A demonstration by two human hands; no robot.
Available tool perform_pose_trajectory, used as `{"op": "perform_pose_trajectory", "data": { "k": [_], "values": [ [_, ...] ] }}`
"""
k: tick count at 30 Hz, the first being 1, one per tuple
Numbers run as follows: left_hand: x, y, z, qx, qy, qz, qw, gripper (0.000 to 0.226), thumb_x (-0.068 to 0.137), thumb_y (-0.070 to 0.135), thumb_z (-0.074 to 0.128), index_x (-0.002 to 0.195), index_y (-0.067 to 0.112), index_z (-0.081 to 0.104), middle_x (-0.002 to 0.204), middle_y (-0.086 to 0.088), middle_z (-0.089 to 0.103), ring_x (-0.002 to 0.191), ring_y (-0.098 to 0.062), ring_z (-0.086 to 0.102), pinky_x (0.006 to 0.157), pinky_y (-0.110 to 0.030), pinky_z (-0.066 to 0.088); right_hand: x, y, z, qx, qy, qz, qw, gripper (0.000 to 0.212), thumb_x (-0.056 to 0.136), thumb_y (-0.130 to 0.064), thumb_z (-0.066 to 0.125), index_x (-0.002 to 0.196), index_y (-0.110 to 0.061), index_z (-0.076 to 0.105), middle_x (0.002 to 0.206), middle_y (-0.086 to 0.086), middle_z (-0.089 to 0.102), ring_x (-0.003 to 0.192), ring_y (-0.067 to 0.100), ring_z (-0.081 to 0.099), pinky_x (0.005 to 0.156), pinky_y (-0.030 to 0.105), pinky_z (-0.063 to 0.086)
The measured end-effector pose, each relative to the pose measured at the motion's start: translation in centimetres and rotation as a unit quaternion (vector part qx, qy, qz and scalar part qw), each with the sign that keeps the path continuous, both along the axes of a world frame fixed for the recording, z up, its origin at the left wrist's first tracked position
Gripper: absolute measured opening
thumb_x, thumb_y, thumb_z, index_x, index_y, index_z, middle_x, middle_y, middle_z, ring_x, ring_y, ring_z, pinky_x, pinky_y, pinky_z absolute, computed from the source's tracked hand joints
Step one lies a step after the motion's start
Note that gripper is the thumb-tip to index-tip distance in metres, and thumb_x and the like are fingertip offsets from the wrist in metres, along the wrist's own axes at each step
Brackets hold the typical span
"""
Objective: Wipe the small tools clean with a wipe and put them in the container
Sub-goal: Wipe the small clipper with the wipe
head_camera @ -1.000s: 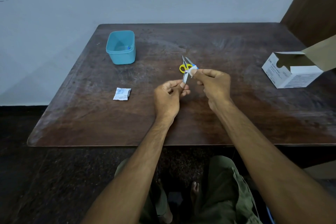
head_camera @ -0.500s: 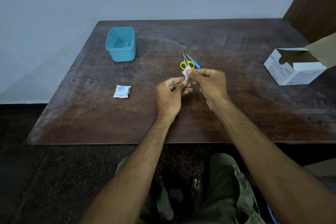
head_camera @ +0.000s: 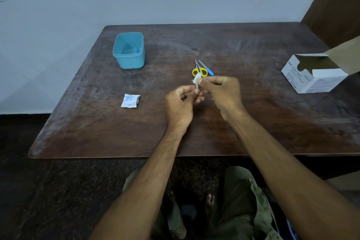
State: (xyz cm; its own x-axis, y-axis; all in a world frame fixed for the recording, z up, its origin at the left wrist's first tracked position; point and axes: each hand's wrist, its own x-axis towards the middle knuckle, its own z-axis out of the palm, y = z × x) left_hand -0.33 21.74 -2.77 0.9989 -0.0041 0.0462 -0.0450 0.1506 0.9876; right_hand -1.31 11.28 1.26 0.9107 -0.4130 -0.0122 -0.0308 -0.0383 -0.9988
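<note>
Being pinched in the left hand (head_camera: 180, 101) over the table (head_camera: 97, 132) is a small metal tool (head_camera: 197, 86); a wipe (head_camera: 197, 79) is being gripped around it by the right hand (head_camera: 222, 91), well apart from the container (head_camera: 129, 50).

tools on my table (head_camera: 253, 122): 2 – scissors (head_camera: 199, 70), file (head_camera: 206, 68)
containers: 1 (head_camera: 129, 54)
wipes in my hands: 1 (head_camera: 197, 79)
wrappers: 1 (head_camera: 130, 100)
swab boxes: 1 (head_camera: 311, 76)
</note>
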Motion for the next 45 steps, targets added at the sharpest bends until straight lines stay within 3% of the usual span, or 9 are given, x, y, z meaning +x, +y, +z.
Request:
{"op": "perform_pose_trajectory", "data": {
  "k": [4,6,9,14,18,23,28,34,45],
  "values": [
    [0.2,0.0,-0.3,0.025,-0.01,0.01,1.0,0.013,0.088,0.005,0.066,0.082,0.016,0.072,0.077,-0.008,0.074,0.074,-0.025,0.073,0.077,-0.039,0.059,-0.7,0.2,-0.7,0.024,0.001,0.037,0.999,0.011,0.081,-0.01,0.075,0.079,0.001,0.075,0.068,0.016,0.069,0.054,0.017,0.058,0.052,0.024,0.052],
    [0.1,-0.1,-0.2,0.01,-0.005,-0.004,1.0,0.01,0.089,0.002,0.064,0.087,0.01,0.071,0.076,-0.009,0.073,0.07,-0.019,0.072,0.07,-0.028,0.059,-0.4,-0.1,-0.4,0.024,0.016,0.023,0.999,0.013,0.081,-0.014,0.075,0.078,-0.002,0.075,0.066,0.011,0.067,0.05,0.008,0.055,0.045,0.013,0.042],
    [-0.2,-0.1,0.2,0.002,-0.005,-0.011,1.0,0.008,0.09,-0.001,0.062,0.093,0.001,0.069,0.075,-0.009,0.071,0.062,-0.01,0.07,0.061,-0.016,0.053,0.2,-0.5,0.0,0.019,0.022,-0.003,1.0,0.011,0.08,-0.022,0.077,0.073,-0.013,0.074,0.058,-0.001,0.062,0.047,0.001,0.051,0.045,0.01,0.036],
    [0.1,0.2,-0.2,0.013,-0.008,0.002,1.0,0.012,0.089,0.004,0.065,0.085,0.013,0.071,0.076,-0.007,0.074,0.071,-0.018,0.072,0.068,-0.026,0.055,-0.7,-0.2,-0.5,0.018,0.028,0.069,0.997,0.018,0.085,-0.013,0.071,0.081,0.004,0.073,0.065,0.009,0.065,0.047,0.006,0.053,0.042,0.009,0.035],
    [-0.1,-0.2,0.2,-0.004,0.001,-0.033,0.999,0.011,0.092,0.004,0.061,0.088,0.004,0.071,0.073,-0.007,0.072,0.063,-0.013,0.069,0.061,-0.018,0.055,-0.3,-1.0,-0.5,-0.009,0.027,0.047,0.998,0.016,0.082,-0.019,0.074,0.079,-0.003,0.075,0.068,0.007,0.067,0.052,0.003,0.052,0.05,0.014,0.041],
    [0.1,-0.1,0.5,0.004,0.011,0.003,1.0,0.024,0.097,0.021,0.057,0.089,0.004,0.071,0.085,-0.012,0.072,0.076,-0.024,0.071,0.065,-0.023,0.056,0.3,-1.7,-1.1,-0.146,-0.025,-0.002,0.989,0.015,0.08,-0.029,0.075,0.075,-0.014,0.077,0.069,-0.006,0.071,0.062,0.006,0.062,0.064,0.023,0.048],
    [1.1,0.6,1.3,0.016,-0.01,-0.005,1.0,0.015,0.093,0.018,0.062,0.088,0.009,0.072,0.081,-0.004,0.073,0.076,-0.012,0.068,0.075,-0.025,0.057,-0.8,-1.5,-1.4,-0.298,-0.07,0.015,0.952,0.008,0.082,-0.023,0.073,0.084,-0.016,0.076,0.075,-0.012,0.067,0.059,0.0,0.056,0.062,0.018,0.047],
    [1.0,1.2,2.1,0.069,-0.039,-0.035,0.996,0.009,0.085,0.016,0.072,0.078,0.02,0.074,0.077,0.0,0.074,0.074,-0.009,0.068,0.079,-0.028,0.056,-1.0,-1.0,-1.9,-0.366,-0.104,0.033,0.924,0.006,0.082,-0.015,0.07,0.085,-0.011,0.073,0.081,-0.003,0.066,0.061,0.004,0.055,0.065,0.032,0.053],
    [1.0,1.5,3.1,0.107,-0.019,-0.029,0.994,0.014,0.088,0.018,0.068,0.077,0.024,0.073,0.066,0.01,0.069,0.063,0.001,0.06,0.07,-0.017,0.05,-1.4,-0.8,-1.7,-0.419,-0.136,0.027,0.897,0.008,0.084,-0.022,0.069,0.087,-0.017,0.075,0.081,-0.005,0.064,0.069,0.003,0.052,0.066,0.025,0.047]
  ]
}}
